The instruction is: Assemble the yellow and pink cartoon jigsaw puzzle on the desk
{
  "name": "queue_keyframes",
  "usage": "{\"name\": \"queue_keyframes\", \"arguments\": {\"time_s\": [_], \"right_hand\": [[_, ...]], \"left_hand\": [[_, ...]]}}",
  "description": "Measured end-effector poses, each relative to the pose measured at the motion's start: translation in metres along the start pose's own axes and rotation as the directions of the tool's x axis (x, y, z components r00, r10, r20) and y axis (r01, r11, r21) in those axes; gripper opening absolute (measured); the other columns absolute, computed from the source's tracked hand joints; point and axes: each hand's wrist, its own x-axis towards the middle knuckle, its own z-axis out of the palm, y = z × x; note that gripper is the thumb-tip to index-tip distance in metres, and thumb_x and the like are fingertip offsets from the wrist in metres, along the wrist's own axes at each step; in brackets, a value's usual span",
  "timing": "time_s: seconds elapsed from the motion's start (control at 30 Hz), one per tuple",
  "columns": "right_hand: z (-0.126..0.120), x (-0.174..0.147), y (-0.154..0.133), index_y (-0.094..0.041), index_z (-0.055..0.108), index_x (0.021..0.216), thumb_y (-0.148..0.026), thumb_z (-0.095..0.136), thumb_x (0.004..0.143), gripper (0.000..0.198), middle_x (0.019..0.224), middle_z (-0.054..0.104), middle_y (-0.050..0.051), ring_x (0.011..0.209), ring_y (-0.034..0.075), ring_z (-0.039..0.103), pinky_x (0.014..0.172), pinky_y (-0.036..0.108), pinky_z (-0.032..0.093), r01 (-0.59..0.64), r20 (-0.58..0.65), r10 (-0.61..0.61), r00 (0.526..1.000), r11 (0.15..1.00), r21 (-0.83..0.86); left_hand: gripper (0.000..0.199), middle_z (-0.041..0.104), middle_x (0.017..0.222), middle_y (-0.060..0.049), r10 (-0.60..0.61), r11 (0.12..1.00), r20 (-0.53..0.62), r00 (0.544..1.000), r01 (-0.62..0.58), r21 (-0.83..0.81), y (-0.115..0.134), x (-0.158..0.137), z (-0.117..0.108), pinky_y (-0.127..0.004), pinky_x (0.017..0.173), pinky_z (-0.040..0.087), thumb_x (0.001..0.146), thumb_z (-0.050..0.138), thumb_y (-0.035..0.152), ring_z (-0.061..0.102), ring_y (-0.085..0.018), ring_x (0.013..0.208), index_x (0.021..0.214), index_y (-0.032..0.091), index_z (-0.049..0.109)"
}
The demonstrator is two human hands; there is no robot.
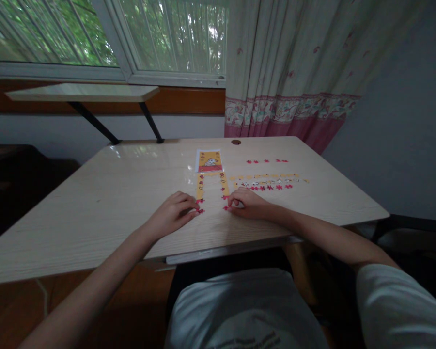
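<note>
A partly assembled jigsaw puzzle lies on the desk, its top row joining two side columns of yellow pieces (200,189) that turn red at the bottom. At the foot of the left column, my left hand (175,212) pinches a red puzzle piece (201,211) between thumb and finger. Opposite, the curled fingers of my right hand (250,203) are closed on another red puzzle piece (225,208) at the foot of the right column. Touching the puzzle's top edge is a reference picture (209,161) of a white cartoon animal on yellow and red.
Loose yellow and patterned pieces (272,177) lie in rows right of the puzzle, with red pieces (279,187) below them and several more red ones (266,161) farther back. A raised shelf (83,92) stands at the desk's (131,184) back left. A cable hole (236,142) is near the back edge.
</note>
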Motion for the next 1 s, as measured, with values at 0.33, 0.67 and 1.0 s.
{"name": "queue_keyframes", "arguments": {"time_s": [0.33, 0.67, 1.0], "right_hand": [[-0.002, 0.0, -0.002, -0.018, 0.065, 0.083, -0.021, 0.068, 0.083, 0.005, 0.08, 0.063, 0.002, 0.081, 0.016, 0.056, 0.082, 0.03, 0.042, -0.019, 0.02, 0.019, 1.0, 1.0, -0.003], [-0.014, 0.001, -0.002, -0.017, 0.065, 0.099, -0.029, 0.064, 0.089, 0.015, 0.084, 0.065, 0.004, 0.082, 0.017, 0.058, 0.08, 0.031, 0.043, -0.091, -0.049, 0.094, 0.994, 0.994, 0.057], [-0.092, 0.033, 0.091, -0.012, 0.066, 0.12, -0.014, 0.055, 0.09, 0.032, 0.107, 0.073, 0.014, 0.092, 0.021, 0.065, 0.083, 0.03, 0.046, -0.42, -0.269, 0.359, 0.894, 0.879, -0.225]], "left_hand": [[0.018, 0.07, 0.097, -0.007, -0.006, 1.0, 0.003, 1.0, 0.006, -0.01, 0.001, 0.0, -0.001, -0.036, 0.085, 0.05, 0.098, 0.058, 0.034, 0.062, -0.022, 0.094, 0.099, 0.021, 0.071], [0.024, 0.071, 0.099, -0.008, -0.053, 0.998, 0.01, 0.999, 0.052, 0.019, 0.001, -0.002, -0.001, -0.038, 0.086, 0.05, 0.099, 0.056, 0.039, 0.063, -0.023, 0.095, 0.102, 0.02, 0.071], [0.031, 0.073, 0.096, -0.008, -0.15, 0.984, -0.037, 0.988, 0.152, 0.091, -0.02, 0.014, -0.03, -0.04, 0.085, 0.051, 0.096, 0.052, 0.043, 0.064, -0.024, 0.091, 0.095, 0.02, 0.073]]}}
